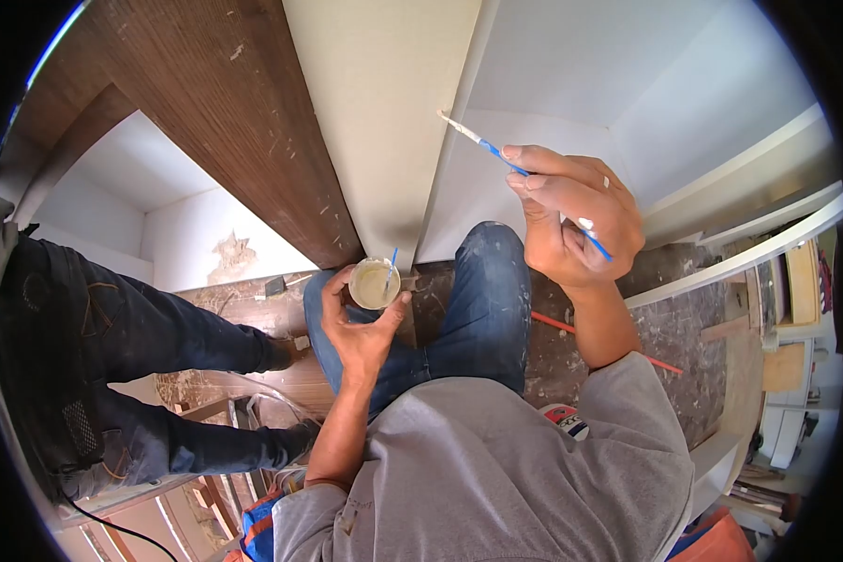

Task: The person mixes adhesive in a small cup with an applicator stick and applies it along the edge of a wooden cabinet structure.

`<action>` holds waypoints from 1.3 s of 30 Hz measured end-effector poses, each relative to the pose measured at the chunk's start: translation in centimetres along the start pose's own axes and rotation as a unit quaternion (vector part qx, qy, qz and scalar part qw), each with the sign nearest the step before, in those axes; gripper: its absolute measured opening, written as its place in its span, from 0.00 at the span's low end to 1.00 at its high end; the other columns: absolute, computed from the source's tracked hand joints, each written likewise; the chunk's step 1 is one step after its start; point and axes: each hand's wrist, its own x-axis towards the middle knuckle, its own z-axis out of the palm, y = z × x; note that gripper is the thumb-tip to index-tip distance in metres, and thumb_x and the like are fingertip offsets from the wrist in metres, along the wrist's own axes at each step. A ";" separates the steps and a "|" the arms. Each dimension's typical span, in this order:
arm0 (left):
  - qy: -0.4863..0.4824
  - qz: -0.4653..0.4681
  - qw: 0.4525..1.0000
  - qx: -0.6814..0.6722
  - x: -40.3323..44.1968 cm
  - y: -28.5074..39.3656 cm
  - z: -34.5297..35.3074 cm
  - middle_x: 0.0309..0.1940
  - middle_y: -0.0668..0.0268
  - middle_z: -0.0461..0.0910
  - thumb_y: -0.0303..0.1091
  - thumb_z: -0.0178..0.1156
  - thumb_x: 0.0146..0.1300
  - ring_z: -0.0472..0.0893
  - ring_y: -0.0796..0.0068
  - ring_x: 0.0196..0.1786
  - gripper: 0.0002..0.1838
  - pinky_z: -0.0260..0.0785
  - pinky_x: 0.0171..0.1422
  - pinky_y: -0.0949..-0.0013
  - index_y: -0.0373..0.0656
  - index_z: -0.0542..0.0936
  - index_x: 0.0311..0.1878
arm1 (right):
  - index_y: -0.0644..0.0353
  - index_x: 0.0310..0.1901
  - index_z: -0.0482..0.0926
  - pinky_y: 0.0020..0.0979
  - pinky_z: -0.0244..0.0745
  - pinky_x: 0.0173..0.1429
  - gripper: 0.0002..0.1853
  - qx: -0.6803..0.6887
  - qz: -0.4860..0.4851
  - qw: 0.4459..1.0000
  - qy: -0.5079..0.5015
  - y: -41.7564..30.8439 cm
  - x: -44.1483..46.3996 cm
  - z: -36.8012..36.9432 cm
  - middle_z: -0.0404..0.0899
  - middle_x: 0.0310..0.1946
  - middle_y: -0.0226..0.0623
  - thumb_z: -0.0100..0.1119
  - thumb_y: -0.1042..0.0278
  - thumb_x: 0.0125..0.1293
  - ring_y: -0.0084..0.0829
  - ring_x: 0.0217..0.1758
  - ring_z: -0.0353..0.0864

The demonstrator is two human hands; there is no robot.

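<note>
My right hand [581,215] is closed round a thin blue paintbrush [489,147], gripped like a pen. Pale paint coats its tip, which points up and left by the edge of a cream panel [384,94]; whether it touches the panel I cannot tell. White smears mark my fingers. Lower down, my left hand [361,328] wraps round a small cup [365,298] of pale, creamy paint. A second blue stick [392,264] stands in that cup, its lower end in the paint.
Dark brown wood [244,103] borders the panel on the left, with white compartments [553,84] on the right. Another person's legs [178,337] stand close at left. A red rod [553,322] lies on the stained floor [665,318]. A curved white strip [721,276] runs along the right.
</note>
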 end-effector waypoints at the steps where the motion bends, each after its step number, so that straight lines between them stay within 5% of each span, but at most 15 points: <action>1: 0.001 0.005 1.000 0.003 -0.1 0.0 0.0 0.55 0.57 0.85 0.36 0.89 0.50 0.84 0.66 0.58 0.39 0.75 0.65 0.62 0.39 0.77 0.62 | 0.56 0.43 0.84 0.25 0.79 0.33 0.18 0.002 -0.004 1.000 0.006 -0.1 0.3 -0.1 0.94 0.39 0.40 0.75 0.88 0.54 0.29 0.29 0.89; 13: 0.005 0.019 1.000 0.007 0.0 0.3 0.0 0.55 0.57 0.85 0.37 0.89 0.50 0.84 0.66 0.57 0.39 0.75 0.65 0.62 0.39 0.77 0.62 | 0.57 0.46 0.83 0.28 0.83 0.37 0.20 -0.018 -0.045 0.996 0.078 1.0 2.3 0.3 0.94 0.39 0.43 0.72 0.91 0.54 0.32 0.32 0.91; 24: 0.007 0.027 0.999 0.016 -0.2 0.0 0.0 0.54 0.58 0.85 0.37 0.89 0.49 0.84 0.68 0.55 0.39 0.76 0.60 0.66 0.39 0.78 0.62 | 0.56 0.42 0.85 0.25 0.81 0.35 0.17 -0.001 0.010 1.000 0.000 -0.5 0.4 -0.1 0.94 0.37 0.36 0.74 0.88 0.53 0.27 0.29 0.89; 30: 0.005 0.024 1.000 0.007 -0.3 0.6 0.1 0.54 0.59 0.85 0.37 0.89 0.49 0.84 0.68 0.55 0.39 0.76 0.60 0.66 0.39 0.78 0.61 | 0.61 0.44 0.78 0.29 0.85 0.39 0.16 -0.038 0.014 0.999 -0.033 -0.8 1.9 -1.1 0.93 0.36 0.50 0.75 0.88 0.63 0.36 0.34 0.93; 34: 0.010 0.046 0.999 0.016 -0.4 0.3 0.0 0.54 0.59 0.86 0.37 0.89 0.49 0.85 0.69 0.54 0.38 0.76 0.59 0.66 0.39 0.78 0.61 | 0.56 0.41 0.83 0.23 0.80 0.34 0.17 -0.017 -0.039 0.995 0.088 0.0 2.3 -0.3 0.94 0.36 0.40 0.73 0.89 0.54 0.29 0.27 0.88; 39: 0.011 0.033 0.999 0.011 -0.5 0.9 0.1 0.54 0.60 0.86 0.37 0.89 0.49 0.84 0.70 0.53 0.38 0.76 0.58 0.67 0.39 0.78 0.61 | 0.56 0.42 0.83 0.23 0.79 0.35 0.18 0.004 -0.002 1.000 0.028 -1.2 1.2 -1.3 0.94 0.37 0.40 0.72 0.90 0.53 0.28 0.27 0.87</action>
